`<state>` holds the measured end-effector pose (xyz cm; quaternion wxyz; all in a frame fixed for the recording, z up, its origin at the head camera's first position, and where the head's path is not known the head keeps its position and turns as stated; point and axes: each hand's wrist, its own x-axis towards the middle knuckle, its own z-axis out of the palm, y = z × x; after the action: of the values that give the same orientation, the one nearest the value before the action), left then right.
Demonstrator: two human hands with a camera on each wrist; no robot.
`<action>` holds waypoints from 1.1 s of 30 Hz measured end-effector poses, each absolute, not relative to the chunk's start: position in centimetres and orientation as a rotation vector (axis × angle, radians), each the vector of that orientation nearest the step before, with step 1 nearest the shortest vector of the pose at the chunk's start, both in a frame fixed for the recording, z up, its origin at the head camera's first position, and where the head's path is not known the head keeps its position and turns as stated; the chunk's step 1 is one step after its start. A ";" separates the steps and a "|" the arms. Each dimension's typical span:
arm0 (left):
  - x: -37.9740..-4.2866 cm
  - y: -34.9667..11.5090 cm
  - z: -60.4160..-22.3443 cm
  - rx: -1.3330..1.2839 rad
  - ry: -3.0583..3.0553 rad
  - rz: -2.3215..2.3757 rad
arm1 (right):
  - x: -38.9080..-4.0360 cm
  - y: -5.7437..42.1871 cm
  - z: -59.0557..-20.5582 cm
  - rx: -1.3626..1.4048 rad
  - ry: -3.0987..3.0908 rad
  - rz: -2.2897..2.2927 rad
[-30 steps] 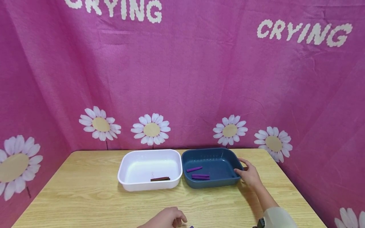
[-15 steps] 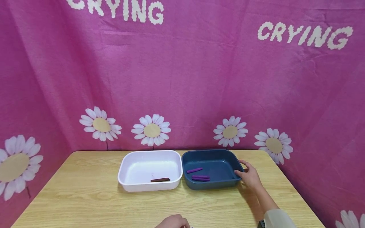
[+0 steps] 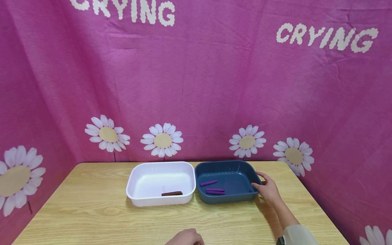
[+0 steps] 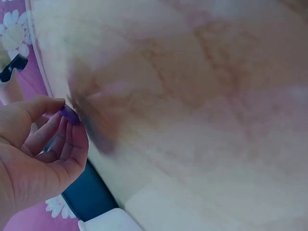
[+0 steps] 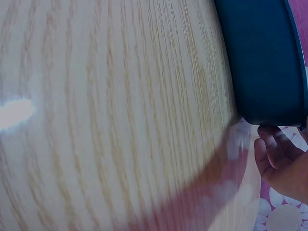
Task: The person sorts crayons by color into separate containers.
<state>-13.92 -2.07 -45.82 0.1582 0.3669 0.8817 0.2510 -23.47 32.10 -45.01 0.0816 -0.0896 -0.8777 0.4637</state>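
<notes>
My left hand (image 3: 186, 237) is low at the bottom edge of the head view, over the near side of the table. In the left wrist view, its thumb and fingertips pinch a purple crayon (image 4: 70, 114), mostly hidden by the fingers. At the right end of a dark blue tub (image 3: 229, 198), my right hand (image 3: 269, 189) grips the rim, thumb over the edge and fingers outside. Inside that tub lie a few purple crayons (image 3: 215, 191) toward the left. Beside it, a white tub (image 3: 162, 201) holds dark brown crayons (image 3: 171, 193) near its front wall.
Both tubs stand side by side at the back of the wooden table (image 3: 101, 217). Behind them hangs a pink curtain (image 3: 202, 85) with daisies and white lettering. The right forearm in a light sleeve (image 3: 298, 234) crosses the table's right side.
My left hand has shifted down and slightly right, leaving less of it in the head view. My right hand and both tubs have stayed in place.
</notes>
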 end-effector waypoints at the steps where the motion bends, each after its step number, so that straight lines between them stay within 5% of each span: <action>1: -14.0 -2.1 -45.5 1.045 2.514 0.729 | -23.5 32.1 -45.0 -0.267 -2.623 1.390; 33: -20.3 -0.3 -38.8 1.158 2.813 0.943 | -23.7 32.3 -45.2 -0.283 -2.644 1.393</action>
<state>-20.31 -0.31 -38.76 -0.0215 0.3636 0.8830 0.2961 -23.71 32.34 -45.19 0.0699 -0.0941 -0.8787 0.4628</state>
